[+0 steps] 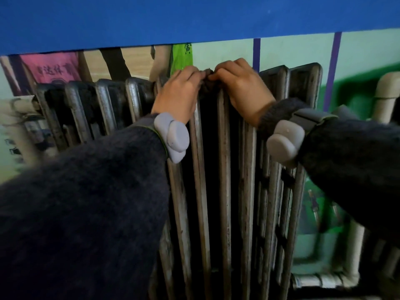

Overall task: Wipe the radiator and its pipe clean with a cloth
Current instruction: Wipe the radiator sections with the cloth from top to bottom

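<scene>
A dark cast-iron radiator with tall vertical ribs stands against a pale green wall. At its top middle, my left hand and my right hand meet, both gripping a small dark grey cloth bunched between the fingers on the top of a rib. Only a little of the cloth shows; the rest is hidden under my fingers. A pale pipe rises at the far right and runs down and along the bottom right.
A blue ledge overhangs the radiator close above my hands. A pink poster and a green hanging item are on the wall behind. Each wrist carries a grey band device. Dark sleeves cover the lower left and right.
</scene>
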